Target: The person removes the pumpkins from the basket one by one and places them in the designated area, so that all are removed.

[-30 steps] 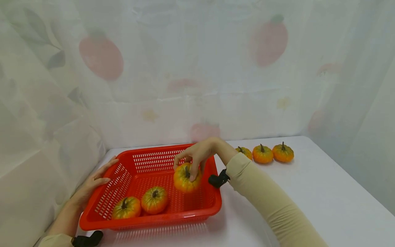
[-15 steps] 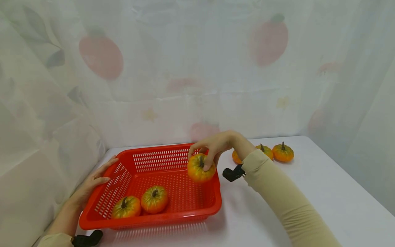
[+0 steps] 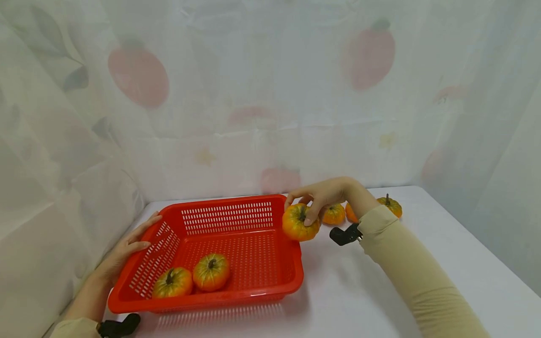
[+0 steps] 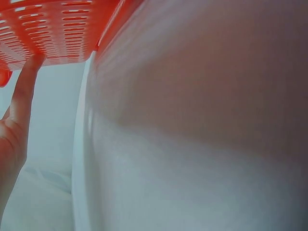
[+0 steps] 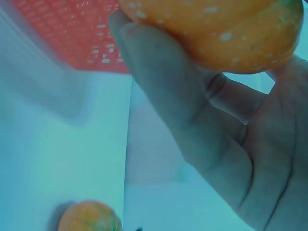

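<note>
My right hand [image 3: 318, 199] grips a small orange pumpkin [image 3: 299, 223] from above and holds it in the air over the right rim of the red basket [image 3: 296, 263]. The right wrist view shows the same pumpkin [image 5: 216, 29] held by curled fingers [image 5: 163, 91]. Two more pumpkins [image 3: 211, 272] [image 3: 172, 283] lie in the basket's near left corner. My left hand [image 3: 127, 246] rests flat against the basket's left wall with straight fingers [image 4: 24, 91].
Behind my right wrist, small pumpkins [image 3: 334, 213] [image 3: 390, 205] stand in a row on the white table [image 3: 422, 291], one partly hidden. A printed curtain [image 3: 253, 94] closes off the back and both sides. Another pumpkin [image 5: 89, 216] shows low in the right wrist view.
My right hand has lifted the pumpkin out of the basket's middle and carried it rightward and up to the right rim. The left hand and basket have stayed still.
</note>
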